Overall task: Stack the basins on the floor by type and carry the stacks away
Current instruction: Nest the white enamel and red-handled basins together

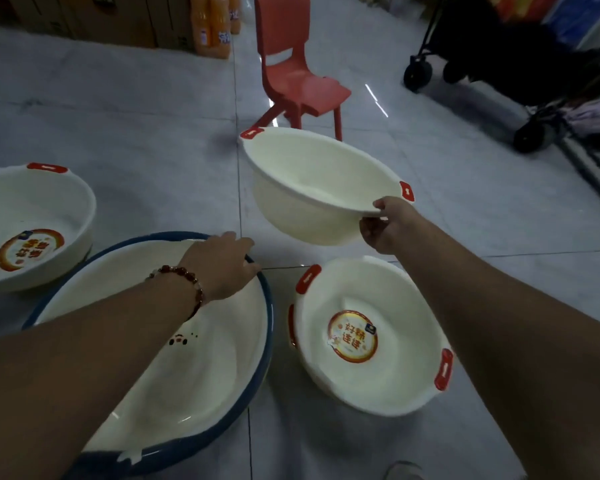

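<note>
Right hand (387, 225) pinching rim of lifted red-handled basin (321, 183), airborne. Left hand (222, 265) loosely open, resting on blue-rimmed basin (187, 341). Best lowered level into matching red-handled basin (371, 336) just below right hand, handles aligned, keeping types separate.

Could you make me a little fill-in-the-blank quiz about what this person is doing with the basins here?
1. The right hand holds the lifted basin by its ____.
2. The left hand rests on the rim of the basin edged in ____.
3. The left wrist wears a beaded ____.
4. The chair behind the lifted basin is ____.

Missing words: rim; blue; bracelet; red
</note>
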